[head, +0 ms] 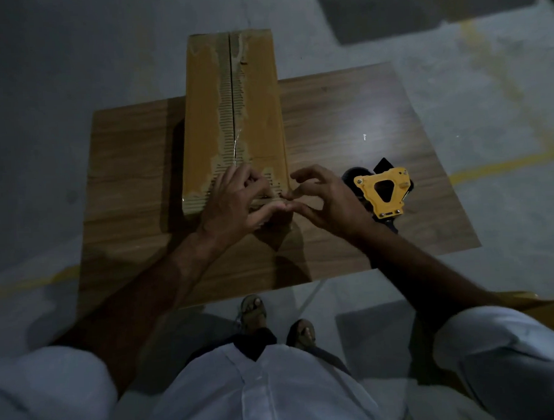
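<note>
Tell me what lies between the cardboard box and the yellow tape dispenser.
The right hand, above bare wooden tabletop, in the head view.

Long, tape-scarred cardboard box (259,115)

The rectangular wood-grain table (344,111) in front of me carries a long brown cardboard box (202,118), lying lengthwise away from me. Its near end stops short of my edge of the table. To the right of the box's near end, on the bare tabletop, lies a yellow-and-black tape dispenser (384,189), close to the box but not touching it.
</note>
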